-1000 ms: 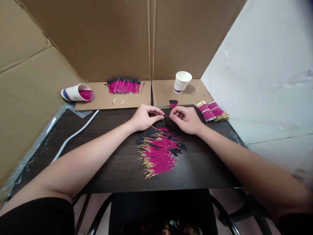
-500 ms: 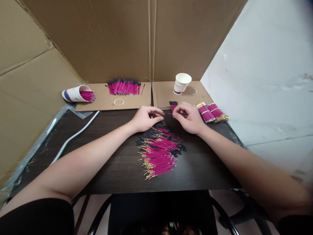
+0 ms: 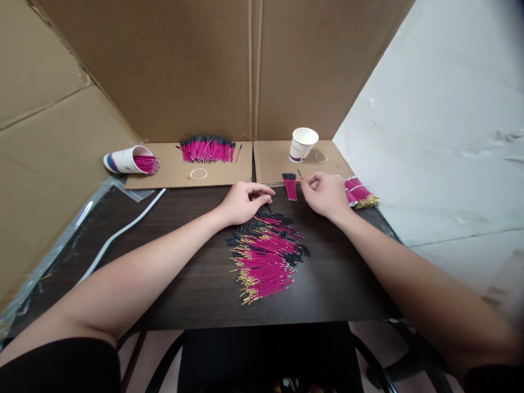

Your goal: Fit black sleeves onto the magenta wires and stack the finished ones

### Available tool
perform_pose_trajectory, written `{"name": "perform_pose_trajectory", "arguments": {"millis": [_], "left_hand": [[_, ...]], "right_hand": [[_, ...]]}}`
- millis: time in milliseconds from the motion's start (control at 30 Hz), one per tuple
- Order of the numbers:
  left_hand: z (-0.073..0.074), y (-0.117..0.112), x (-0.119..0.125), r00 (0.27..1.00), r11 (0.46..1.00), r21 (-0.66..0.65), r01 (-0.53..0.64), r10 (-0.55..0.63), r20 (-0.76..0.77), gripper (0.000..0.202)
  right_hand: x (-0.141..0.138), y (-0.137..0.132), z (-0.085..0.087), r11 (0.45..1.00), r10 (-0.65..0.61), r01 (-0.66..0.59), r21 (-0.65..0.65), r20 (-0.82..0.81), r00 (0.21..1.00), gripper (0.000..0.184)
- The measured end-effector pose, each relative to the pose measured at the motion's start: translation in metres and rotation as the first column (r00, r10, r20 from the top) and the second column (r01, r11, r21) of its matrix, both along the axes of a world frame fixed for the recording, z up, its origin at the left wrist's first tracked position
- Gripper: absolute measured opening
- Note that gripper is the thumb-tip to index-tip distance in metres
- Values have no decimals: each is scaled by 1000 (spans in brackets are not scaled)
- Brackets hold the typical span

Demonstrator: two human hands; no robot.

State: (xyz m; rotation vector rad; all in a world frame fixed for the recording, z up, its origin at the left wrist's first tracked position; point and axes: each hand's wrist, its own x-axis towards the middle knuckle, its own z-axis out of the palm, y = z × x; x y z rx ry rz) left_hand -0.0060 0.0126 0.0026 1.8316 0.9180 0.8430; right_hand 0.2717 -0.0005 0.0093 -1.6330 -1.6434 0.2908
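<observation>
My right hand (image 3: 325, 194) pinches a short pink wire with a black sleeve (image 3: 299, 173) on its end, the black tip pointing up and away. Just left of it, a small row of pink wires with black ends (image 3: 290, 187) lies side by side. My left hand (image 3: 248, 203) rests on the table, fingers curved and thumb apart from the forefinger, with nothing visible between them. Below the hands spreads a pile of pink wires with gold ends (image 3: 266, 267). Loose black sleeves (image 3: 245, 226) lie among and around them.
A paper cup (image 3: 302, 146) stands upright on cardboard; another cup (image 3: 123, 160) lies tipped with pink wires inside. Black-ended wires (image 3: 208, 149) form a heap at the back. Rubber bands (image 3: 198, 174) and banded wire bundles (image 3: 362, 192) lie about. A white cable (image 3: 123, 229) crosses the left side.
My right hand has moved right, away from my left hand, carrying the black-tipped wire. My left hand has let go of the wire's end and stays about where it was.
</observation>
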Motion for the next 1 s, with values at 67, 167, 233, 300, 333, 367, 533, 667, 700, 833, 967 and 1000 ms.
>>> {"name": "perform_pose_trajectory", "arguments": {"millis": [67, 167, 233, 300, 333, 367, 533, 667, 700, 833, 967, 1000], "left_hand": [[1, 0, 0, 1000, 1000, 0, -1, 1, -2, 21], [2, -1, 1, 1000, 1000, -2, -11, 11, -20, 21], [3, -1, 2, 999, 1000, 1, -16, 16, -33, 22], [2, -1, 2, 999, 1000, 2, -14, 14, -34, 23], [2, -1, 2, 999, 1000, 3, -12, 12, -32, 23], [2, -1, 2, 999, 1000, 3, -12, 12, -31, 23], [3, -1, 1, 999, 1000, 10, -11, 11, -36, 22], [3, -1, 1, 999, 1000, 11, -10, 10, -31, 19], [3, -1, 2, 1000, 1000, 10, -10, 10, -28, 19], [2, -1, 2, 1000, 1000, 11, -6, 6, -9, 20], [1, -1, 1, 1000, 1000, 11, -4, 4, 5, 21], [1, -1, 1, 1000, 1000, 13, -2, 2, 6, 21]], "right_hand": [[-1, 2, -1, 999, -14, 17, -39, 69, 998, 30], [-2, 5, -3, 995, -35, 49, -83, 164, 986, 27], [-2, 6, -3, 992, -46, 69, -108, 204, 978, 25], [-3, 6, -4, 988, -51, 83, -134, 222, 974, 23], [-3, 6, -4, 985, -53, 88, -147, 227, 973, 23], [-3, 5, -4, 983, -55, 93, -158, 230, 972, 23], [-5, 5, -4, 979, -63, 107, -174, 243, 968, 17], [-5, 4, -3, 983, -34, 73, -167, 224, 974, 12], [-4, 4, -2, 984, -23, 61, -167, 220, 975, 13], [-3, 2, -1, 986, 18, 14, -166, 191, 982, 17], [-2, 2, -1, 987, 46, -24, -159, 137, 989, 15], [-1, 2, -1, 989, 51, -35, -146, 108, 993, 13]]}}
